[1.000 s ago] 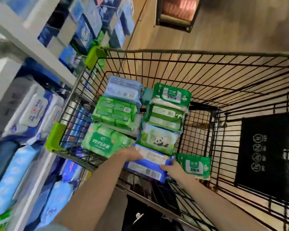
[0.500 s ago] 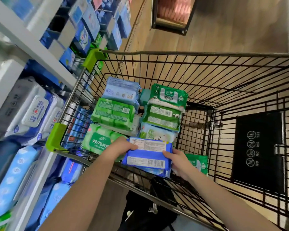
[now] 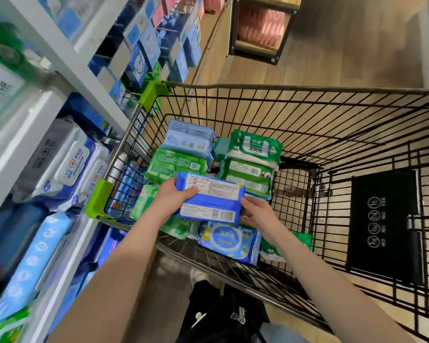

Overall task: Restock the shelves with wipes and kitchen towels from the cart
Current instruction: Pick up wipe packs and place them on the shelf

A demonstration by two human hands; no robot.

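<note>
Blue packs [image 3: 211, 196] of wipes, seemingly two stacked label side up, are gripped between a person's bare hands. The left hand [image 3: 174, 198] curls round the left end with its thumb laid over the top face. The right hand [image 3: 256, 211] clasps the right end, fingers wrapped under.

A second ago the same stack lay low at the near end of the cart [image 3: 282, 87]. It has since been lifted clear of the load and now hangs above it, still inside the wire walls. Its removal uncovers a flowered pack [image 3: 229, 241] lying just below.

Green packs [image 3: 176, 164] and a pale pack [image 3: 188, 139] remain piled beyond, touching one another. Shelves [image 3: 67, 61] crowded with wipes stand just beside the cart on the person's left.

The pick looks done. What remains for this stack is the carry leftward to a shelf, with much of the cart left to unload.
</note>
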